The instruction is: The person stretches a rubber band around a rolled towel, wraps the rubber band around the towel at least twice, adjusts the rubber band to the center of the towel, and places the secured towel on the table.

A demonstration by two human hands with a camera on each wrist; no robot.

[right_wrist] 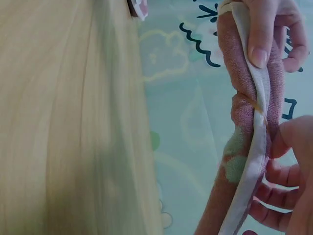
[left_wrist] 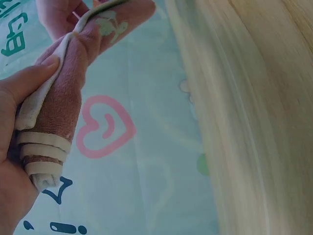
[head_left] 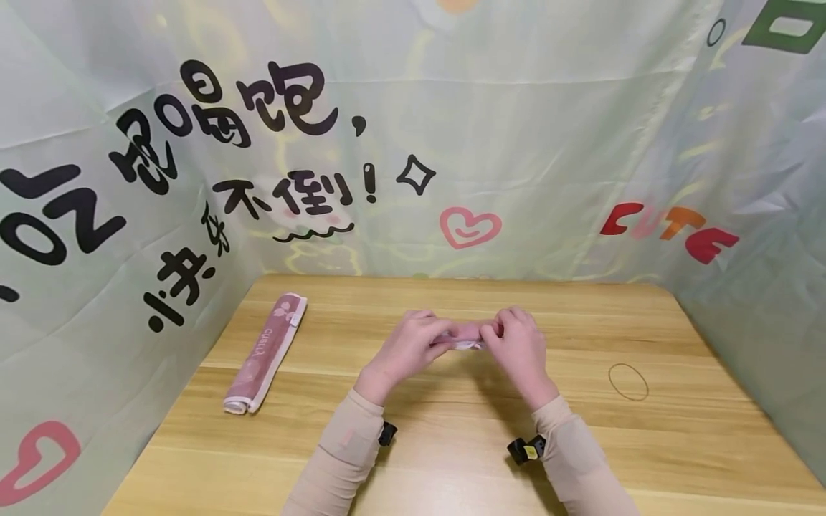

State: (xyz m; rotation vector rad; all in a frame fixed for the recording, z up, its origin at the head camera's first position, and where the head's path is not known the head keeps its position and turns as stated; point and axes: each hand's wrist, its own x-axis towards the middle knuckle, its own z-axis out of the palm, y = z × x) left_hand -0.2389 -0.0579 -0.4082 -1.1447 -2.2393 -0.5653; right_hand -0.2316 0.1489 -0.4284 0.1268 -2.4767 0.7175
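Note:
Held up above the table is a rolled pink towel [head_left: 467, 332] with a white edge strip. My left hand [head_left: 408, 347] grips one end of it, the thumb lying along the white strip in the left wrist view. On the other side, my right hand [head_left: 521, 351] has its fingers and thumb curled at the roll. A thin yellowish rubber band [right_wrist: 255, 104] crosses the towel between the hands and pinches it in, as the right wrist view shows. Pale printed shapes mark the pink cloth. Part of the roll is hidden behind the fingers.
A second rolled pink towel [head_left: 266, 352] with white edging lies on the left of the wooden table [head_left: 452, 466]. Another rubber band [head_left: 628, 382] lies on the right. Printed cloth [head_left: 542, 143] stands around the back and sides of the table.

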